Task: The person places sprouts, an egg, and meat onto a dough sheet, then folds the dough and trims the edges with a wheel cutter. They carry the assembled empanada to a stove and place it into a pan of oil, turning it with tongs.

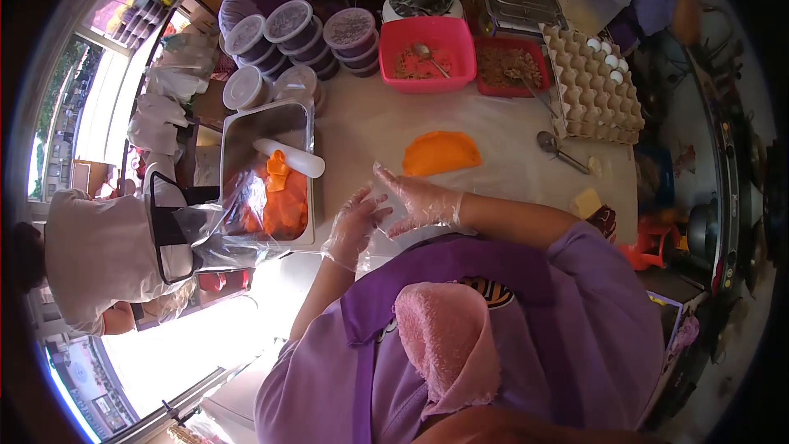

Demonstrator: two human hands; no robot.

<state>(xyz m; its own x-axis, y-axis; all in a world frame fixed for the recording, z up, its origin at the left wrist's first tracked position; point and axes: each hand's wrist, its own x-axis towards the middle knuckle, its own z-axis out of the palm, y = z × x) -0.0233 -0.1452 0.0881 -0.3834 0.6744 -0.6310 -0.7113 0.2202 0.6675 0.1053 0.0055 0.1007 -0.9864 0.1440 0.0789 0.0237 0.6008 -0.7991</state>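
Both hands wear loose clear plastic gloves and are close together at the near edge of the table. My left hand has its fingers apart and slightly curled toward the other palm. My right hand is stretched out, thumb and fingers spread. Thin clear plastic shows between the two hands. Just beyond the right hand lies a folded half-moon of orange dough, flat on a clear plastic sheet. To the left, a metal tray holds orange dough under plastic film and a white rolling pin.
Lidded tubs are stacked at the back left. A pink basin and a red tray hold filling and spoons. An egg carton, a metal scoop and a yellow block sit right. A person stands left.
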